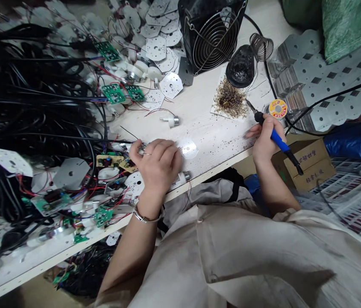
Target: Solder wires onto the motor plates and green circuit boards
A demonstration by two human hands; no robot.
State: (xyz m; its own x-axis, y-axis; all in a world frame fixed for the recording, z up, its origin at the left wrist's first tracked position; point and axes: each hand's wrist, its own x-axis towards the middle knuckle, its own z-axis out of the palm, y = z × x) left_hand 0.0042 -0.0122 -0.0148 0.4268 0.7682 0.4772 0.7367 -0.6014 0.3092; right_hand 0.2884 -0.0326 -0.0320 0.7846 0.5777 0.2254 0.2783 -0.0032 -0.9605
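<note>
Beige smock (pixel 231 256) up close; left hand (pixel 157 164) pinched a metal part (pixel 142 149) steady, right hand (pixel 265 139) clamped the soldering iron (pixel 278 139) pen-style, tip parked away.

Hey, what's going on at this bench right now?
A person sits at a cluttered workbench. Their right hand grips a blue-handled soldering iron, its tip pointing toward a patch of brown residue. Their left hand is curled near the bench edge beside a round white disc board; whatever it pinches is hidden. Green circuit boards and black cables pile up on the left, and a black fan stands at the back.
</note>
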